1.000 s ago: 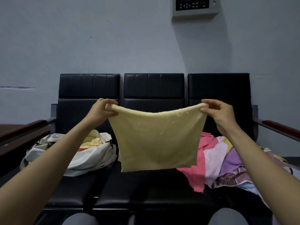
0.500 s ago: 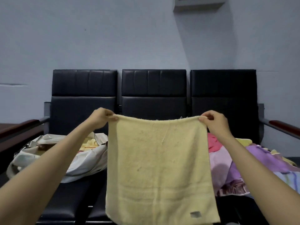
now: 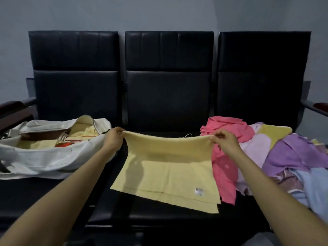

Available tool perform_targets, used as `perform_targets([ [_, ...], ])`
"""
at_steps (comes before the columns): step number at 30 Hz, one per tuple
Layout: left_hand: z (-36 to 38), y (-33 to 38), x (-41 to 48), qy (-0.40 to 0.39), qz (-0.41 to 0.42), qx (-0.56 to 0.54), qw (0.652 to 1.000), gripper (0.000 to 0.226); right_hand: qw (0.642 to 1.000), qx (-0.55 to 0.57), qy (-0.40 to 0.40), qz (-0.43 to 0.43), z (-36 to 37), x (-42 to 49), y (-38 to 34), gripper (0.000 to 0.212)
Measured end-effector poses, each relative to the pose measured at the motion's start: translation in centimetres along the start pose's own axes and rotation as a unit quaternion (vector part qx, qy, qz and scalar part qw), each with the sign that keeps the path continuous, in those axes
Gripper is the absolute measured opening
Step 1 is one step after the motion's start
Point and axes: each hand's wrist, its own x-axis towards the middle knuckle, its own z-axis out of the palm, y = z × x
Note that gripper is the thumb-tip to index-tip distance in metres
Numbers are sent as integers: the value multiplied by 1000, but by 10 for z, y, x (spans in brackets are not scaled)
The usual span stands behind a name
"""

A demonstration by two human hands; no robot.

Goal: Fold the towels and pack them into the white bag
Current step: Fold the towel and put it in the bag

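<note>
Hanging in the air a moment ago, the yellow towel (image 3: 168, 174) now lies on the middle seat (image 3: 159, 221) (centre of frame), seemingly ready to fold. The left hand (image 3: 113, 139) and right hand (image 3: 224, 142) each pinch a top corner; the white bag (image 3: 44, 157) sits at left.

Left hand (image 3: 113, 139), right hand (image 3: 224, 143): fingertip pinches

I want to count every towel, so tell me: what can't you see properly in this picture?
Head view, white bag: floppy sides hide most of its inside; the left frame edge cuts off its end.
Head view, towel pile: towels cover each other and run off the right edge, so no count.
Head view, label on the yellow towel: too small to read.
</note>
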Motion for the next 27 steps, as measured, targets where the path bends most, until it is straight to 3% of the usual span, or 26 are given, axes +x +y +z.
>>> perform_targets([
  [2, -3, -12, -9, -24, 5, 13, 1000, 17, 1000, 10, -22, -9, -2, -18, -4, 18],
  [4, -9, -25, -20, -45, 4, 34, 998, 13, 995, -3, -103, -13, -9, -41, -5, 10],
  [7, -13, -42, -45, -111, 9, 111, 988, 11, 959, -67, -277, 2, -22, -69, 9, 10],
  [11, -7, -65, -72, -180, 19, 200, 963, 20, 911, -126, -391, 38, -26, -87, 29, 17],
  [18, -13, -75, -83, -128, -28, 131, 983, 3, 913, -88, -399, -2, -29, -98, 31, 19],
  [24, -20, -87, -85, -276, -71, 229, 931, 10, 843, -188, -505, 12, -20, -105, 28, 16],
  [27, -19, -90, -82, -303, -125, 185, 926, 24, 834, -175, -523, 34, -19, -106, 22, 7],
])
